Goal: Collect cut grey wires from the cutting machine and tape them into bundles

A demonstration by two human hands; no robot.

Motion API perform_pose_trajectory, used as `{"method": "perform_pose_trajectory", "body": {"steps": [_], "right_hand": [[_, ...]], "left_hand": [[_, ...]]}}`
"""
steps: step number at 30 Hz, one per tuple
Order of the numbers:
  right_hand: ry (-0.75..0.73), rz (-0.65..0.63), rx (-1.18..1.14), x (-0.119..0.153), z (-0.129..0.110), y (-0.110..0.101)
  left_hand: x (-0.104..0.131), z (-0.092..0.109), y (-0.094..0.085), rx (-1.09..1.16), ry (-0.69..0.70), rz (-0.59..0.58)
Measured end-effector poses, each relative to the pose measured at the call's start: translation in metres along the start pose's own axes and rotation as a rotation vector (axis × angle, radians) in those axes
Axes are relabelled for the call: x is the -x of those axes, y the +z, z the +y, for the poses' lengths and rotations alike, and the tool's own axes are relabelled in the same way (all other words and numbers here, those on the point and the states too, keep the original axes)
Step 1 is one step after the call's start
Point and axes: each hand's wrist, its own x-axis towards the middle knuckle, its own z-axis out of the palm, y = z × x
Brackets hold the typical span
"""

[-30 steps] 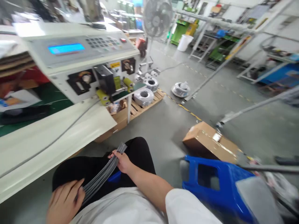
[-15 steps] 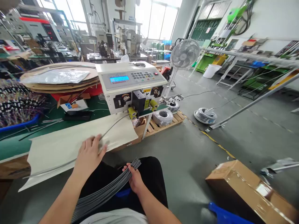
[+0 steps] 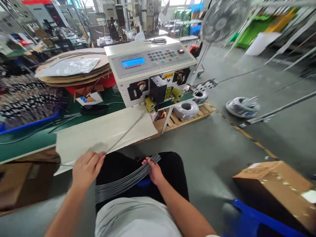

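My left hand pinches a single grey cable at the front edge of a cream sheet. One end of that cable reaches up to the yellow-green rollers of a white machine; its other end lies at the sheet's left edge. Over my lap, my right hand is closed round a bundle of grey cables near its right end. The bundle's left part rests across my dark trousers.
Behind the sheet, a green table holds a blue tray of wires and stacked cardboard discs. Cable coils sit on a pallet. At right are a cardboard box, a blue object and a fan.
My left hand has drawn the single cable toward me, off the sheet's middle to its front edge. My right hand still holds the bundle. The view has shifted.
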Motion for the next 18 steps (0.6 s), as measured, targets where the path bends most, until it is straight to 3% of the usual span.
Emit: {"method": "perform_pose_trajectory", "body": {"steps": [3, 7, 12, 18], "right_hand": [[0.026, -0.002, -0.005, -0.004, 0.000, -0.001], [0.045, -0.030, -0.014, -0.007, 0.002, -0.003], [0.028, -0.177, -0.066, -0.010, 0.005, -0.012], [0.023, -0.206, -0.078, -0.008, 0.004, -0.016]], "left_hand": [[0.031, 0.001, -0.005, 0.011, 0.115, 0.054], [0.075, 0.028, 0.003, 0.092, 0.162, -0.078], [0.118, 0.069, 0.030, 0.190, 0.089, -0.313], [0.134, 0.085, 0.042, 0.201, -0.041, -0.446]]}}
